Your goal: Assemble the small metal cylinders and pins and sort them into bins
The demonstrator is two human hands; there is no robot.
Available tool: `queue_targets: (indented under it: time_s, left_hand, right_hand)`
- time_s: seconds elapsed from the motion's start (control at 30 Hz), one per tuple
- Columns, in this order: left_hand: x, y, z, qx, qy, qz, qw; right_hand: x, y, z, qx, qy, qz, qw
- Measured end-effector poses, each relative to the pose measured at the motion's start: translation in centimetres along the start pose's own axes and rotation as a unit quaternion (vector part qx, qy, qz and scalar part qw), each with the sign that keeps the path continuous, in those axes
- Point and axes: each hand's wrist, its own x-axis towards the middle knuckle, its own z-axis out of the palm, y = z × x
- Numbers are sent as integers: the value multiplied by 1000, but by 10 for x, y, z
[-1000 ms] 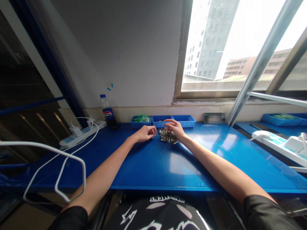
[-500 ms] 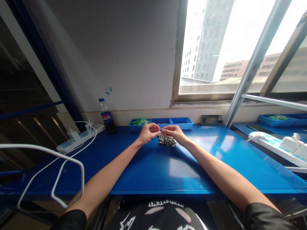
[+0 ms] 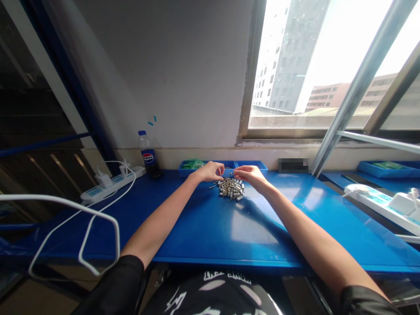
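left hand [image 3: 211, 170] and right hand [image 3: 251, 173], each grip pinched together, hang just above the pile of small metal parts [image 3: 230, 188] on the table [image 3: 197, 227]; what they pinch i cannot tell. a brushing finger could scatter the pile.

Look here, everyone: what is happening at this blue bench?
A person sits at a blue bench beside a window. The left hand and right hand hover close together over a pile of small metal parts, both pinched; whether either holds a part is too small to tell. Blue trays stand behind the pile, with a cola bottle and power strip to the left.
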Motion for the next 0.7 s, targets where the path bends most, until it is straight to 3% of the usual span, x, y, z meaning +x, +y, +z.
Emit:
queue_targets:
  time_s: [0.13, 0.3, 0.5, 0.7]
  left_hand:
    - [-2, -8, -11, 100, -46, -23, 994]
    - [-6, -12, -3, 118, -111, -74, 984]
    - [-10, -6, 5, 120, -98, -82, 984]
    - [-12, -1, -5, 114, -133, -91, 980]
  right_hand:
    - [4, -5, -14, -9, 59, -36, 998]
    - [7, -2, -29, -44, 89, -62, 993]
    - [7, 8, -28, -98, 79, -42, 991]
    - [5, 6, -23, -109, 57, -46, 991]
